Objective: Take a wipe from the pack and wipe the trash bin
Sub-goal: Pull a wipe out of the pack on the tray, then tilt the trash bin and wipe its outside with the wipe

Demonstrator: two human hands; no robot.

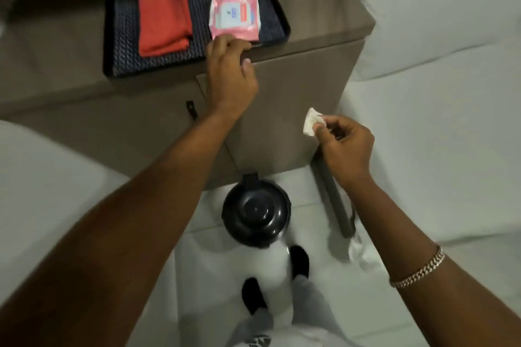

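Bare forearms, chain bracelet (pixel 420 269) on right wrist, black shoes (pixel 299 260), grey trousers (pixel 310 296).

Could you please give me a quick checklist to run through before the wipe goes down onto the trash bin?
1. Wipe in hand: ok. The right hand pinches a small white wipe at its fingertips.
2. Wipe unfolded for wiping: not ok, it looks bunched.
3. Left hand free: cannot tell. Its fingers lie at the near edge of the pink wipe pack on the black tray.
4. Pack resealed: cannot tell.
5. Bin within reach: ok. The black trash bin stands on the floor below both hands, lid closed.
6. Path to the bin: ok, nothing lies between wipe and lid.
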